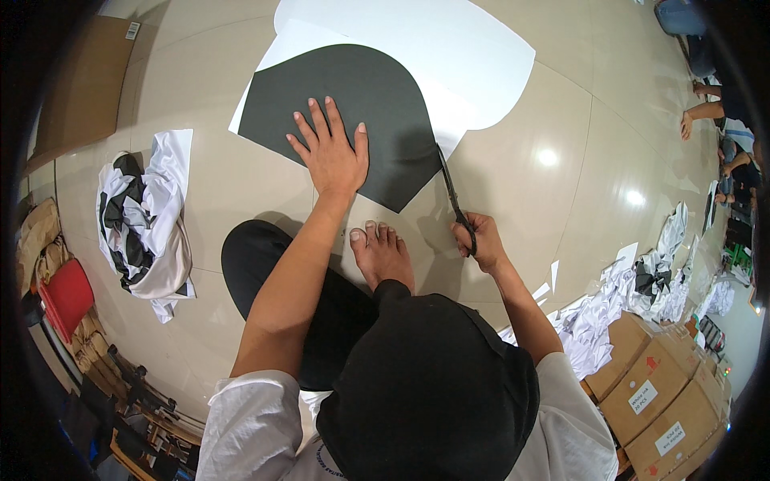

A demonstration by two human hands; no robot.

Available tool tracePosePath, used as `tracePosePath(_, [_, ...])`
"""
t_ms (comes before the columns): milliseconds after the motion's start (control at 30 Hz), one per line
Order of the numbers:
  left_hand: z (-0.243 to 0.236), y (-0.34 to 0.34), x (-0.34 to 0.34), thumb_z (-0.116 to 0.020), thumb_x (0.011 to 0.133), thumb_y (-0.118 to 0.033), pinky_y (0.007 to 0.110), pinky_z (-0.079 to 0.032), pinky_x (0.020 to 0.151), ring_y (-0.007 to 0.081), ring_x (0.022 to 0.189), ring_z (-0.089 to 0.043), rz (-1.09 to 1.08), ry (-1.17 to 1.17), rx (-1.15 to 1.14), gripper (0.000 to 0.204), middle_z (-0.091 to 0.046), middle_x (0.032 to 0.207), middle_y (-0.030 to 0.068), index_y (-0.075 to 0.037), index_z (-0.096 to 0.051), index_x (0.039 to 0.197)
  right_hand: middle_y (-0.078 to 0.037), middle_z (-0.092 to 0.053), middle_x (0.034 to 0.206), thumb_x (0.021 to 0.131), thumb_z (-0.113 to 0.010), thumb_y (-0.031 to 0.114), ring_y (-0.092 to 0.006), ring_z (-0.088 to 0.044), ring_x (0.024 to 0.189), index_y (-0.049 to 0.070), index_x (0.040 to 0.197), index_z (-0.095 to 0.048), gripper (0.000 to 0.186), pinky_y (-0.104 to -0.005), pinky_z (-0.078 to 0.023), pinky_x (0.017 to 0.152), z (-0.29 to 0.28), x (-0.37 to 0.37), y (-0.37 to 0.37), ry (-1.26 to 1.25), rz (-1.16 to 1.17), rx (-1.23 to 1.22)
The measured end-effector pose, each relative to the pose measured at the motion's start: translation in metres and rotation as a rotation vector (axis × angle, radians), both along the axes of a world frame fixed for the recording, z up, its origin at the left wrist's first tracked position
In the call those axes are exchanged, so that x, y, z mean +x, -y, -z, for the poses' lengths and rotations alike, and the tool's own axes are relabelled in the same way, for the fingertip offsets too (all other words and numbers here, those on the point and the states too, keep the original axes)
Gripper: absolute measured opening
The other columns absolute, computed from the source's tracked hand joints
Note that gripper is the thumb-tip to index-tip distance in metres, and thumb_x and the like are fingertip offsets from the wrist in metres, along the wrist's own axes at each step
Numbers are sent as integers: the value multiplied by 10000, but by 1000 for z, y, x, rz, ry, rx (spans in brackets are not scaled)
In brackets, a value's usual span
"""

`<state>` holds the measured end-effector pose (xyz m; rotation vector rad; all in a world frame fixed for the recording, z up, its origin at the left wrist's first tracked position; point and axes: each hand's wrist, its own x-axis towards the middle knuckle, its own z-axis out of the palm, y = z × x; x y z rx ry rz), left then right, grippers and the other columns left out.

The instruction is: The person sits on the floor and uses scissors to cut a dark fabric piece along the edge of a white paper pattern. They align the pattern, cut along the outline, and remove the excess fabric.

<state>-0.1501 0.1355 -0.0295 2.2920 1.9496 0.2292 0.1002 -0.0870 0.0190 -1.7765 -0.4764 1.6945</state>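
A dark grey, curved-edged piece of sheet material lies flat on larger white sheets on the tiled floor. My left hand rests palm down on the dark piece, fingers spread. Black long-bladed scissors are held by their handles in my right hand. Their blades reach up to the right edge of the dark piece, where it meets the white sheet. How far the blades are apart is hard to make out. My bare foot stands just below the dark piece.
Crumpled white and black cloth lies at left, near a cardboard panel and a red seat. White scraps and cardboard boxes are at lower right. Other people's arms show at far right.
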Motion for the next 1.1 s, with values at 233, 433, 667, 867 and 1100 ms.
tracePosePath(233, [0, 0, -1, -407, 1124, -552, 732, -45, 1305, 537, 1664, -98, 4, 13, -5, 808, -191, 1812, 249, -58, -264, 1747, 3, -592, 644, 961, -801, 278, -90, -553, 523, 55, 805, -655, 309, -270, -415, 482, -5, -1, -7, 21, -8, -14])
tracePosePath(433, [0, 1, -1, -395, 1134, -555, 759, -67, 1287, 552, 1654, -124, 16, 31, 13, 801, -216, 1797, 276, -54, -263, 1745, -16, -595, 621, 971, -790, 308, -106, -539, 513, 50, 794, -653, 342, -290, -399, 486, -7, -4, -23, 23, -13, 28])
tracePosePath(667, [-1, 1, 0, -425, 1121, -545, 741, -54, 1298, 546, 1658, -110, 7, 30, 5, 803, -207, 1806, 254, -50, -287, 1738, -13, -601, 622, 984, -793, 283, -98, -542, 505, 56, 792, -649, 330, -275, -404, 476, -1, -4, -26, 23, 2, 45])
tracePosePath(867, [0, 0, 0, -417, 1124, -549, 740, -54, 1298, 544, 1658, -109, 5, 25, 4, 804, -203, 1807, 252, -52, -279, 1741, -7, -599, 624, 975, -807, 256, -87, -540, 505, 56, 794, -648, 314, -268, -412, 469, 3, -6, -24, 13, 38, 33])
tracePosePath(1100, [0, 0, 0, -391, 1127, -563, 734, -49, 1303, 540, 1662, -102, 4, 4, -3, 809, -191, 1812, 247, -62, -259, 1749, -3, -605, 634, 969, -815, 232, -84, -546, 503, 49, 799, -648, 300, -270, -422, 469, 6, -5, -22, 57, 10, 39])
